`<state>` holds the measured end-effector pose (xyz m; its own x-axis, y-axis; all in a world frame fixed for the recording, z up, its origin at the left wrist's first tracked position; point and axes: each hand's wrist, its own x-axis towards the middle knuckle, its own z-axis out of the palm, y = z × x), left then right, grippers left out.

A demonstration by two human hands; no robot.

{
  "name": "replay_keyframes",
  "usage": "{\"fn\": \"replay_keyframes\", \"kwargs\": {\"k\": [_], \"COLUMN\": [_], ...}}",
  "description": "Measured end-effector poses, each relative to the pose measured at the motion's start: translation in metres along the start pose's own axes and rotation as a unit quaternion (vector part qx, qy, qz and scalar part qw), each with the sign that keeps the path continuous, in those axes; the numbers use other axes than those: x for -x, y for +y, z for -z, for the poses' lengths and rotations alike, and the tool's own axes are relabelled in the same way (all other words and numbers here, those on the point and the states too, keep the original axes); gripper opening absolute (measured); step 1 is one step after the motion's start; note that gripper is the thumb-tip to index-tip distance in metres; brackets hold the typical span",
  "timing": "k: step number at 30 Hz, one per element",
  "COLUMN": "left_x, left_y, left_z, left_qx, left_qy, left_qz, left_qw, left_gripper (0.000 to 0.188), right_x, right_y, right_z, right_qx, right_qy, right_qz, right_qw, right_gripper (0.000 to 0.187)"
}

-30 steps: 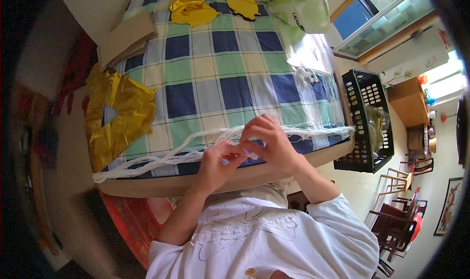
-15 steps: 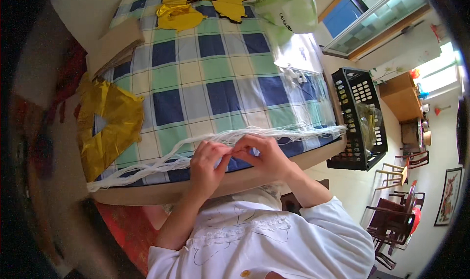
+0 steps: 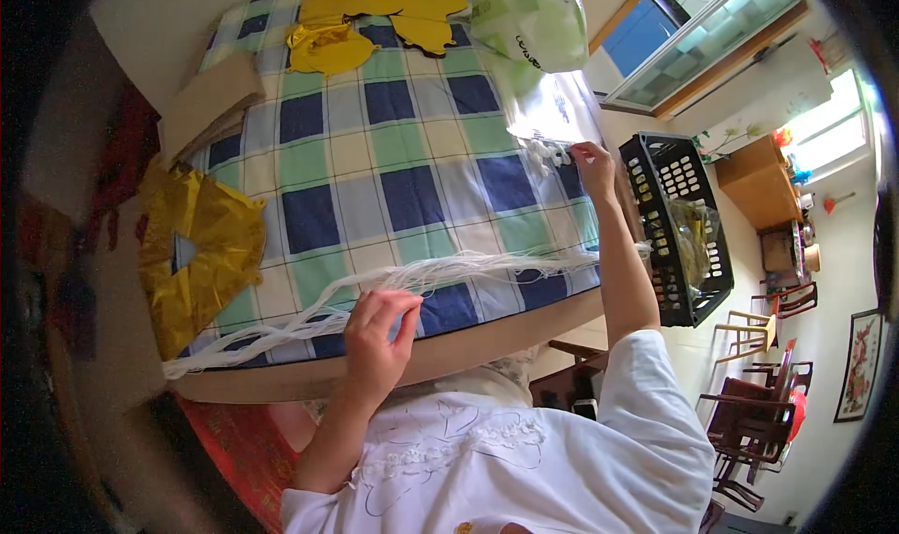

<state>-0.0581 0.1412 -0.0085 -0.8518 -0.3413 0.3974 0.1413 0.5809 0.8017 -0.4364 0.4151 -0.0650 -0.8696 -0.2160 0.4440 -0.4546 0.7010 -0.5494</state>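
Note:
A bundle of long white strings runs along the near edge of the checked bedspread. Just in front of its middle is my left hand, thumb and fingertips brought together in a pinch; whatever lies between them is too fine to make out. My right hand is stretched out to the far right side of the bed, fingertips closed, beside a small cluster of white pieces. I cannot make out what it pinches. The right forearm passes over the right part of the strings.
Gold foil shapes lie at the left, with more yellow ones at the back. Cardboard rests at the left edge. A green-white plastic bag sits at the back right. Beside the bed stands a black crate.
My right hand has left my left hand and swung far right to the small white pieces. The left hand stays near the middle of the strings, still pinched.

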Motion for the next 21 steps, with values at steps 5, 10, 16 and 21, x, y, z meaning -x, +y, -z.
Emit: {"fn": "replay_keyframes", "kwargs": {"k": [5,10,16,21], "left_x": [0.002,-0.001,0.002,-0.001], "left_y": [-0.004,-0.011,-0.018,-0.021], "left_z": [0.003,-0.008,-0.028,-0.030], "left_qx": [-0.016,-0.053,-0.108,-0.202], "left_qy": [0.012,-0.002,-0.022,-0.047], "left_qz": [0.009,-0.011,-0.058,-0.029], "left_qw": [1.000,0.999,0.992,0.978], "left_gripper": [0.013,0.015,0.014,0.013], "right_x": [0.003,0.056,0.146,0.182], "right_y": [-0.002,-0.099,-0.185,-0.207], "right_z": [0.016,0.041,0.031,0.015], "right_qx": [-0.026,-0.060,-0.093,-0.140], "right_qy": [0.055,-0.040,-0.222,-0.258], "right_qz": [0.040,0.033,0.176,0.158], "right_qw": [0.997,0.997,0.954,0.943], "right_gripper": [0.012,0.010,0.013,0.012]}}
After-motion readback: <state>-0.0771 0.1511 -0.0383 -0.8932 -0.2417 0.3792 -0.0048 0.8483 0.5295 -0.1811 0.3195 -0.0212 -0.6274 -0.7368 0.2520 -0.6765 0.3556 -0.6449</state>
